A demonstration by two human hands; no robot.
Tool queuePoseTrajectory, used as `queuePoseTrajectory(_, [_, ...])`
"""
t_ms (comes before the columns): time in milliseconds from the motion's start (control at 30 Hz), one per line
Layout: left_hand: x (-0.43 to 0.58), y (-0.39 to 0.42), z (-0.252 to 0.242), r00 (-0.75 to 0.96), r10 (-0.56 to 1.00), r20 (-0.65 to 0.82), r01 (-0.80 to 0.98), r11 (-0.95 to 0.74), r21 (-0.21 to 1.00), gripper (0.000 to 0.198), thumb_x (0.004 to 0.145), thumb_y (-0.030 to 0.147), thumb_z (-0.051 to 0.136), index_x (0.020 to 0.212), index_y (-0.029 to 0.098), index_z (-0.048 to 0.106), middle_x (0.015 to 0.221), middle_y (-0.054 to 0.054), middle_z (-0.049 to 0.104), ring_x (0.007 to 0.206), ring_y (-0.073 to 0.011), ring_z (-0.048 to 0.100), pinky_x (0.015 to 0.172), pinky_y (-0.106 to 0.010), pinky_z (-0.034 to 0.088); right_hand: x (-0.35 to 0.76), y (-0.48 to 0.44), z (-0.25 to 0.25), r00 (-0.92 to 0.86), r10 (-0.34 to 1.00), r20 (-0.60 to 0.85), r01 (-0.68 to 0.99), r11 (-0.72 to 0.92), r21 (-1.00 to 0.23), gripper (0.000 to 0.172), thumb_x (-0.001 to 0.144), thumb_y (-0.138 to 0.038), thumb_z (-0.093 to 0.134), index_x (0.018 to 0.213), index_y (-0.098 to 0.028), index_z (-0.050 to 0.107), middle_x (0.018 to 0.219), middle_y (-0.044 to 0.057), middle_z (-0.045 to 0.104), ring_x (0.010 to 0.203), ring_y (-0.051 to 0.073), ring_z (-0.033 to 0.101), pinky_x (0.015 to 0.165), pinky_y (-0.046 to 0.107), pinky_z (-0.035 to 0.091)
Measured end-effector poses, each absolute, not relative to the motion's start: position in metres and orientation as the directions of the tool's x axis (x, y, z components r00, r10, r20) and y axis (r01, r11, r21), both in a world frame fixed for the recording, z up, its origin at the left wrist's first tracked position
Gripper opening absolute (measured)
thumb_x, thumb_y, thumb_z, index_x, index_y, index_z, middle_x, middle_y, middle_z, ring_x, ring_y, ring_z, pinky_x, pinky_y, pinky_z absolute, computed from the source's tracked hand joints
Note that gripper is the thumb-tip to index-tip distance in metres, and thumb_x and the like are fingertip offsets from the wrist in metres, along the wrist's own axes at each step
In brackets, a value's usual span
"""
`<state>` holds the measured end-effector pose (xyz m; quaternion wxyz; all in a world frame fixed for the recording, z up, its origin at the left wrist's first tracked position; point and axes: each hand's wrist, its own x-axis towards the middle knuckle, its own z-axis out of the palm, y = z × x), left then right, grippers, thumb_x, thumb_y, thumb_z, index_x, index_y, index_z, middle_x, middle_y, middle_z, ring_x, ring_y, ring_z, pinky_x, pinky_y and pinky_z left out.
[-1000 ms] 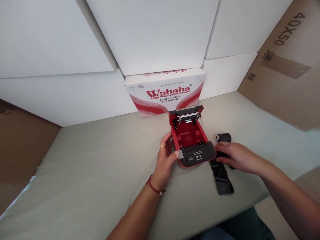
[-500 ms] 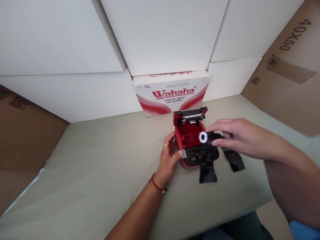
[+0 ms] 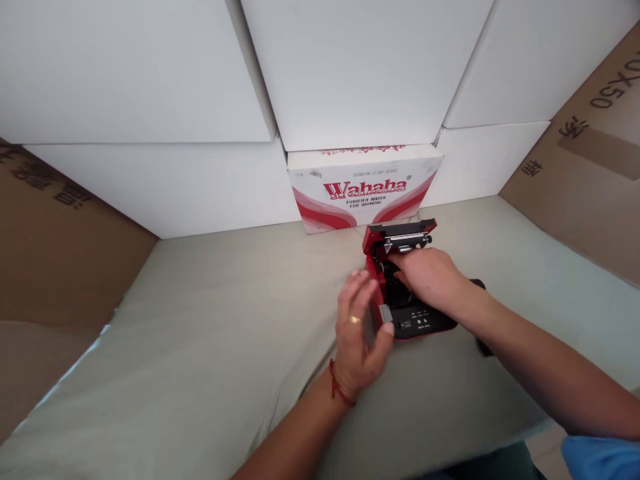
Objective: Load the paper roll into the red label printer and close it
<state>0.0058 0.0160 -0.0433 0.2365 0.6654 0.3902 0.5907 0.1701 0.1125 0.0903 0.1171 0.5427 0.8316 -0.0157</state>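
A small red and black printer [image 3: 423,325] stands on the cloth with its lid [image 3: 407,230] raised. My right hand [image 3: 433,277] reaches down into its open compartment, fingers closed on a roll of black ribbon [image 3: 397,288]. Most of the roll is hidden by the hand and the housing. A loose black end of ribbon [image 3: 483,348] shows to the right, beyond the forearm. My left hand [image 3: 359,327] hovers at the printer's left side, fingers spread and holding nothing. Whether its fingertips touch the casing, I cannot tell.
Behind the printer sits a white and red Wahaha water carton [image 3: 367,190], against stacked white boxes [image 3: 360,73]. Brown cardboard [image 3: 600,147] rises at the right, and more brown cardboard [image 3: 60,267] at the left. A pale green cloth [image 3: 210,347] covers the surface.
My right hand has brought the ribbon roll from above the printer down into its compartment. The left hand has loosened its grip on the printer's side. The whole view has shifted slightly.
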Motion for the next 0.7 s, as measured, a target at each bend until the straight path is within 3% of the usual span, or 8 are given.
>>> queuePoseTrajectory(133, [0.01,0.007,-0.032,0.226,0.664,0.713,0.429,-0.725,0.539,0.064,0.099,0.028,0.067,0.163,0.032,0.056,0.144,-0.012,0.079,0.148,-0.0355,0.067,0.138,-0.065,0.031,0.181,0.118,0.086,-0.462,0.865,-0.197,0.885,0.465,-0.031,0.036,0.105,-0.02,0.057,0.132,-0.022,0.081,0.123,0.015,0.087,0.107,0.031,0.084,0.087,0.038,0.06])
queuePoseTrajectory(200, [0.013,0.005,-0.029,0.247,0.639,0.728,0.5,-0.728,0.469,0.062,0.098,0.027,0.068,0.159,0.028,0.059,0.137,-0.011,0.083,0.142,-0.0337,0.072,0.139,-0.062,0.031,0.194,0.111,0.088,-0.544,0.83,-0.125,0.832,0.514,-0.208,0.033,0.105,-0.022,0.058,0.128,-0.023,0.083,0.126,0.012,0.087,0.111,0.029,0.083,0.094,0.038,0.061])
queuePoseTrajectory(267, [0.015,0.003,-0.027,0.26,0.604,0.753,0.558,-0.73,0.394,0.058,0.096,0.025,0.069,0.154,0.027,0.064,0.135,-0.008,0.085,0.141,-0.0326,0.073,0.14,-0.059,0.031,0.209,0.097,0.096,-0.562,0.827,-0.004,0.754,0.51,-0.414,0.029,0.107,-0.029,0.061,0.118,-0.025,0.086,0.115,0.006,0.09,0.1,0.025,0.085,0.091,0.035,0.063])
queuePoseTrajectory(367, [0.018,0.001,-0.026,0.292,0.568,0.77,0.595,-0.738,0.319,0.057,0.096,0.024,0.068,0.153,0.029,0.066,0.132,-0.007,0.086,0.131,-0.0306,0.076,0.137,-0.057,0.037,0.227,0.079,0.109,-0.281,0.913,0.295,0.697,0.405,-0.591,0.031,0.109,-0.046,0.064,0.114,-0.027,0.088,0.098,0.002,0.089,0.081,0.021,0.083,0.082,0.034,0.066])
queuePoseTrajectory(433, [0.019,0.0,-0.026,0.322,0.567,0.759,0.594,-0.745,0.305,0.059,0.098,0.023,0.068,0.156,0.03,0.063,0.133,-0.007,0.086,0.126,-0.0293,0.077,0.134,-0.055,0.04,0.234,0.079,0.113,-0.101,0.875,0.474,0.733,0.387,-0.559,0.036,0.111,-0.049,0.061,0.124,-0.027,0.086,0.114,0.006,0.09,0.098,0.026,0.085,0.095,0.04,0.066])
queuePoseTrajectory(467, [0.019,0.0,-0.027,0.337,0.569,0.75,0.591,-0.748,0.302,0.061,0.098,0.022,0.068,0.159,0.03,0.062,0.135,-0.008,0.085,0.126,-0.0289,0.076,0.134,-0.054,0.04,0.235,0.083,0.112,-0.094,0.841,0.533,0.758,0.408,-0.509,0.039,0.112,-0.049,0.058,0.132,-0.027,0.084,0.126,0.008,0.088,0.112,0.028,0.083,0.106,0.045,0.064])
queuePoseTrajectory(567, [0.02,0.0,-0.029,0.355,0.556,0.752,0.591,-0.757,0.281,0.068,0.099,0.019,0.07,0.164,0.032,0.058,0.138,-0.007,0.084,0.128,-0.0284,0.074,0.137,-0.052,0.033,0.234,0.107,0.099,-0.251,0.784,0.567,0.757,0.524,-0.39,0.051,0.113,-0.049,0.053,0.15,-0.021,0.073,0.152,0.013,0.077,0.143,0.032,0.07,0.126,0.051,0.052])
queuePoseTrajectory(700, [0.022,-0.004,-0.034,0.318,0.582,0.749,0.604,-0.733,0.313,0.076,0.098,0.018,0.071,0.168,0.038,0.053,0.133,-0.005,0.083,0.124,-0.028,0.073,0.141,-0.054,0.022,0.229,0.129,0.081,-0.373,0.787,0.492,0.688,0.591,-0.422,0.053,0.116,-0.052,0.046,0.145,-0.019,0.076,0.149,0.013,0.078,0.141,0.027,0.071,0.125,0.048,0.052])
